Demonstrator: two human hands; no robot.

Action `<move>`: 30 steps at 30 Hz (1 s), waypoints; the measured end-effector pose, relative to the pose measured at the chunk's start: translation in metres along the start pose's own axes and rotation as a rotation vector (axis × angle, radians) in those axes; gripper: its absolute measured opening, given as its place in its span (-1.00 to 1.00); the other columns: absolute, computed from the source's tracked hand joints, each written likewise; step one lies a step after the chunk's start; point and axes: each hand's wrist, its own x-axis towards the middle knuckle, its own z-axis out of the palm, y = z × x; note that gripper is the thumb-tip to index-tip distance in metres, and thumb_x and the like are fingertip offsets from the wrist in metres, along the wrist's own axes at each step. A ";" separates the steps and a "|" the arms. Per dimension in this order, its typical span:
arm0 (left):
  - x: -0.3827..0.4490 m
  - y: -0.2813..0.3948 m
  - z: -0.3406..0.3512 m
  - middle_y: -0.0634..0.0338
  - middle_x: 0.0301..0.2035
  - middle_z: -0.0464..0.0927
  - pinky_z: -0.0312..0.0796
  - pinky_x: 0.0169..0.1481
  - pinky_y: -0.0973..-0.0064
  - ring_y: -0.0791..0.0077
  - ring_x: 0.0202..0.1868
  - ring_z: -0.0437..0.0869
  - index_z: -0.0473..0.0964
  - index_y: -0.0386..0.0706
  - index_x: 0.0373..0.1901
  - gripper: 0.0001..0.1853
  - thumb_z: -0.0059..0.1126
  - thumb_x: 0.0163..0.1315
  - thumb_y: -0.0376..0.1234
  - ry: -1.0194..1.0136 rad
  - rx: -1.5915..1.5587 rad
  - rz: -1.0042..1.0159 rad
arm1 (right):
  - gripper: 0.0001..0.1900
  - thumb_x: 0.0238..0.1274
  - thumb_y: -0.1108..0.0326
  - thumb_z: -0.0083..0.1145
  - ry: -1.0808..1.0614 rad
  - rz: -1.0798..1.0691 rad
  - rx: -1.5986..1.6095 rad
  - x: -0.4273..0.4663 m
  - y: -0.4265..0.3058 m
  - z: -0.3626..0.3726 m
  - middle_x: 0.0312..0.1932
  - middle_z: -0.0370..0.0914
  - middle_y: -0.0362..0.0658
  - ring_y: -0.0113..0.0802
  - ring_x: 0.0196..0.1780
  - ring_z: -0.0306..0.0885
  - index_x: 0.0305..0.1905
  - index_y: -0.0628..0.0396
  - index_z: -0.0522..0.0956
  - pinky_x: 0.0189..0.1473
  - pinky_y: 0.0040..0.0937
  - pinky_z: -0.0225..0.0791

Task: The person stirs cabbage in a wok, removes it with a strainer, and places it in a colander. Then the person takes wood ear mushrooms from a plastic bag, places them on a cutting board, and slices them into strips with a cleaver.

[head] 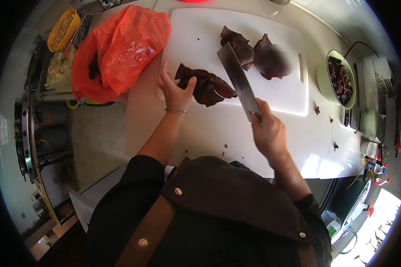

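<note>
On the white plastic cutting board (pixel 200 26) lies a dark brown wood ear mushroom (pixel 209 88), close to the board's near edge. My left hand (pixel 176 90) is at its left end, fingers apart and thumb over the mushroom's edge; whether it presses down is unclear. My right hand (pixel 269 130) grips the handle of a cleaver (pixel 238 78). The blade slants up and left, just right of that mushroom. Its tip overlaps another wood ear piece (pixel 239 46) farther back. Beside that piece is one more dark piece (pixel 272 61), partly blurred.
A red plastic bag (pixel 130 50) stands left of the board, dark pieces showing in its opening. At right, a pale green bowl (pixel 324 80) holds cut dark pieces. Small scraps (pixel 317 110) dot the white table (pixel 220 130). A yellow basket (pixel 64 30) sits at far left.
</note>
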 end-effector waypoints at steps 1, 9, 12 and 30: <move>-0.001 0.002 -0.008 0.09 -0.10 0.31 0.22 0.11 0.30 0.18 -0.01 0.32 0.41 -0.15 -0.06 -0.48 0.34 -0.13 -0.28 -0.067 0.068 0.225 | -0.65 0.08 0.48 -0.03 -0.004 -0.006 0.012 -0.002 -0.002 0.008 -0.55 0.48 0.00 0.00 -0.48 0.48 0.02 0.03 0.33 -0.44 -0.15 0.36; -0.002 -0.005 -0.029 0.11 -0.09 0.31 0.17 0.11 0.25 0.14 -0.02 0.32 0.51 0.03 -0.26 -0.58 0.33 -0.18 -0.05 -0.512 0.333 0.823 | -0.64 0.06 0.49 -0.03 0.012 -0.112 0.042 -0.007 -0.003 0.037 -0.50 0.50 -0.01 -0.02 -0.53 0.47 0.02 0.07 0.33 -0.49 -0.17 0.36; 0.002 -0.024 -0.023 0.10 -0.10 0.31 0.26 0.01 0.28 0.17 -0.08 0.39 0.48 0.00 -0.28 -0.64 0.36 -0.17 -0.20 -0.602 0.242 0.751 | -0.64 0.06 0.48 -0.02 -0.021 -0.099 0.023 0.003 -0.001 0.052 -0.48 0.51 0.00 -0.01 -0.51 0.48 0.02 0.06 0.34 -0.48 -0.16 0.36; 0.031 -0.017 -0.010 0.09 -0.40 0.50 0.42 -0.20 0.48 0.29 -0.35 0.55 0.44 -0.23 -0.37 -0.77 0.21 -0.12 -0.49 -0.782 -0.063 0.091 | -0.77 0.07 0.46 -0.12 -0.375 -0.119 -0.079 0.117 -0.010 0.070 -0.49 0.49 0.09 0.14 -0.34 0.46 -0.14 0.09 0.21 -0.33 -0.03 0.30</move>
